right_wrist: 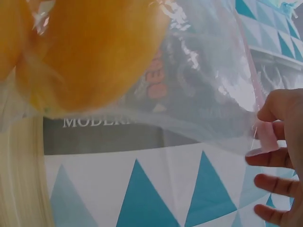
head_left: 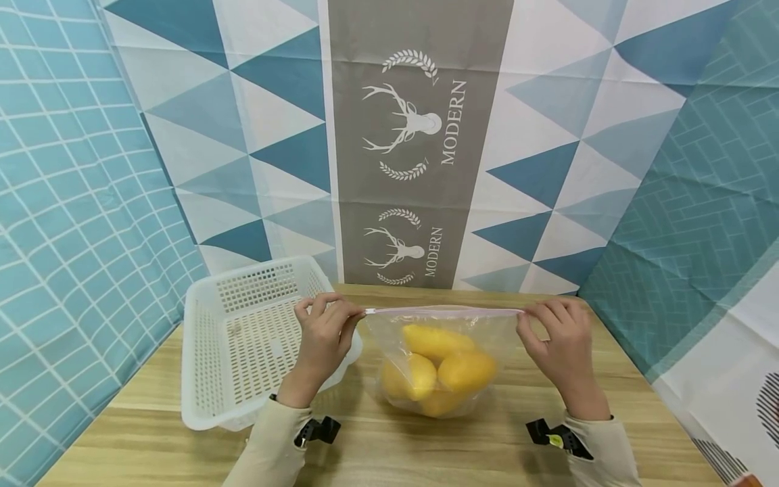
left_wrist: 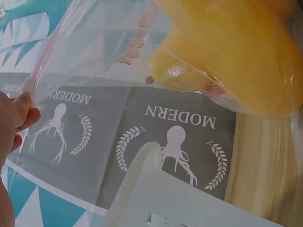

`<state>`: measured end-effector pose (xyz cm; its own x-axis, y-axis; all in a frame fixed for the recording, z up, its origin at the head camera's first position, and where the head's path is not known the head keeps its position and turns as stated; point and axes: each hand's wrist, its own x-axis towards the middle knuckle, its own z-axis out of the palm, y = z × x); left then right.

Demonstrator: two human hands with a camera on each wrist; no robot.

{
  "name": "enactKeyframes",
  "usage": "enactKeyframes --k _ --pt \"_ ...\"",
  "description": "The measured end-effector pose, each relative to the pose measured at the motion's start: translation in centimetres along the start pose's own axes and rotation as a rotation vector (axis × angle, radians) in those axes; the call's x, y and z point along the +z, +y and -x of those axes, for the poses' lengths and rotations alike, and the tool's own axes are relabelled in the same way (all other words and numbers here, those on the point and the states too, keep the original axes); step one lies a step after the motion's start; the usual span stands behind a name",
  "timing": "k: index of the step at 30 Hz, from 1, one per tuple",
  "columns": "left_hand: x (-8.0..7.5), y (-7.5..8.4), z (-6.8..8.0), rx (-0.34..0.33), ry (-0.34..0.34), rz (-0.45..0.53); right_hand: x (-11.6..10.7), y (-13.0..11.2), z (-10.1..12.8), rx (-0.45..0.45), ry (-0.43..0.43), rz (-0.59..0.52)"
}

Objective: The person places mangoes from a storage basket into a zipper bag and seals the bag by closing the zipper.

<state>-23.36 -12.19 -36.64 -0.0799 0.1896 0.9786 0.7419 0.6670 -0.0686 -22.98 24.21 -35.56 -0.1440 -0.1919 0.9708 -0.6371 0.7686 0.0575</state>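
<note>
Left hand (head_left: 322, 331) pinches the left end of the pink zip strip on the clear plastic zip bag (head_left: 444, 358); right hand (head_left: 560, 341) pinches the right end. Both hands are clamped on the bag's top corners, well apart, strip pulled taut between them. The bag hangs from the strip with its bottom resting on the light wooden surface (head_left: 426, 446), holding several yellow mango-like fruits (head_left: 438, 368).

Left of the bag, touching or just beside the left hand: a white perforated plastic basket (head_left: 243, 338). Behind the bag, a patterned blue, white and grey backdrop (head_left: 420, 135) with deer prints.

Risk, as a judgement: the fruit looks heavy for two fingertip pinches, so a corner could slip out if the bag is lifted, or the seal could pop open under the load and spill fruit onto the surface.

Only the head view shows both hands, the basket and the whole bag. The left wrist view shows the thumb at the white slider end of the strip (left_wrist: 29, 85) and the basket rim (left_wrist: 142, 165). The right wrist view shows the fingers (right_wrist: 279, 111) on the strip's other end, with spare fingers spread below.
</note>
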Motion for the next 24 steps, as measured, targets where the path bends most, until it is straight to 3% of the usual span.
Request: enactKeyframes --k 7,24 --pt "0.0 0.0 0.0 0.008 0.019 0.008 0.2 -1.0 -0.4 0.069 -0.044 -0.017" --pt "-0.1 0.1 0.0 -0.008 -0.016 0.004 2.5 -4.8 -2.2 0.018 -0.052 -0.103"
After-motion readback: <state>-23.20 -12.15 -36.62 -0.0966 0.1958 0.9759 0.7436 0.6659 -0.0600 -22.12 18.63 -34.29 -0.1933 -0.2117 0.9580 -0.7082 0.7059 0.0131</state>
